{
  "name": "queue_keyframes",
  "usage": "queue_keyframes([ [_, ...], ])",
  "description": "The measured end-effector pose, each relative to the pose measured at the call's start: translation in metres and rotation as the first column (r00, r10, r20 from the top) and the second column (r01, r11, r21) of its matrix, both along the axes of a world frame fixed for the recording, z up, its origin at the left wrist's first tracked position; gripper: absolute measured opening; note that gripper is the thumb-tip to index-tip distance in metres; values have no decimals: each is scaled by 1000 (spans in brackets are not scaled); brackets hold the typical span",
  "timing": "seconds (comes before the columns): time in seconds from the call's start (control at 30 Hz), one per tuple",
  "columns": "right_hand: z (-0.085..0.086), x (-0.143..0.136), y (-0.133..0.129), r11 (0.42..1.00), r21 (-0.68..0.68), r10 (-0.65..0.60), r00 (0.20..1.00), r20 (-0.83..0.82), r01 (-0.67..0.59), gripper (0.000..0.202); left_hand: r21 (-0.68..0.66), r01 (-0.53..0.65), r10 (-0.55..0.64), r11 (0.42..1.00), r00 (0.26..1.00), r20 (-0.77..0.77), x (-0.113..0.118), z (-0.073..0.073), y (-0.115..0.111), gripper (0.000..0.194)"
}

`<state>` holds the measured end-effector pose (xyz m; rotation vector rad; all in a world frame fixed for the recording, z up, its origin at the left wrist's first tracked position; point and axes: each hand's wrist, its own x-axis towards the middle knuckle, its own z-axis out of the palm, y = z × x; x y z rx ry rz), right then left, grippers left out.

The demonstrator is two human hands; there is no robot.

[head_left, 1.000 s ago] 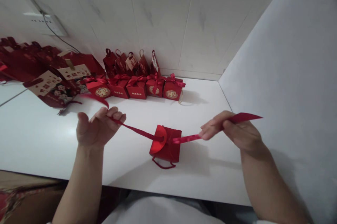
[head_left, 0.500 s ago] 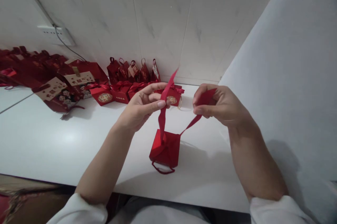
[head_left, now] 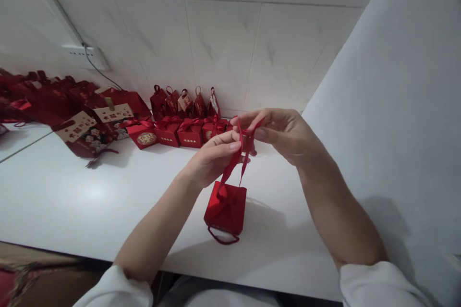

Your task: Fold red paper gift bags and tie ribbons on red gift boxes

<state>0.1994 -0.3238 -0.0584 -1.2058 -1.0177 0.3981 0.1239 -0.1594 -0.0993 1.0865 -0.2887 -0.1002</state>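
Observation:
A small red gift box (head_left: 230, 211) stands on the white table in front of me, a dark red cord handle (head_left: 223, 240) hanging at its near side. From its top a red ribbon (head_left: 230, 168) rises in two strands to my hands. My left hand (head_left: 216, 155) pinches one strand between thumb and fingers. Close against it, my right hand (head_left: 279, 134) grips the other strand, thumb and fingers closed on it. The strands come together between the two hands above the box; whether they are crossed or looped I cannot tell.
Several red boxes with ribbon bows (head_left: 189, 133) line the table (head_left: 118, 201) behind my hands, with small looped pouches (head_left: 172, 103) against the tiled wall. Larger red gift bags (head_left: 84, 136) crowd the left. A socket strip (head_left: 85, 56) is on the wall. A white panel (head_left: 389, 105) borders the right.
My right hand has moved left with its ribbon strand to meet my left hand. My left hand has shifted slightly right. The box stays on the table.

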Motion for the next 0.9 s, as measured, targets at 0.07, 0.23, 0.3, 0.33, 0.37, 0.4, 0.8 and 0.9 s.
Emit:
queue_keyframes([
  [0.07, -1, 0, 2, 1000, -17, 1, 999, -38, -1, 13, 5, 39, -39, 999, 999, -8, 1, -3, -2, 22],
  [0.23, 0, 0, 3, 998, -22, 64, 995, -81, -66, 17, 1, 106, -106, 994, 994, 14, 3, -7, -7, 24],
  [0.3, 2, -1, 3, 994, -24, 102, 992, -76, -104, 15, -37, 135, -134, 990, 991, 29, 2, -7, -8, 23],
  [0.33, 2, -2, 3, 993, -21, 115, 991, -73, -117, 14, -58, 153, -151, 987, 988, 36, 2, -6, -9, 22],
  [0.37, 3, -3, 3, 992, -16, 120, 990, -74, -122, 12, -76, 173, -170, 982, 985, 39, 1, -6, -9, 21],
  [0.4, 4, -3, 3, 992, -12, 121, 990, -78, -122, 12, -92, 193, -191, 977, 981, 38, 0, -5, -8, 20],
  [0.8, 10, -3, 5, 998, 32, -61, 997, -42, 62, 25, -98, 222, -222, 970, 975, 5, -8, 9, -16, 24],
  [0.9, 11, -7, 6, 990, 15, -140, 990, 0, 140, 26, -73, 217, -217, 973, 976, 7, -9, 10, -19, 29],
])
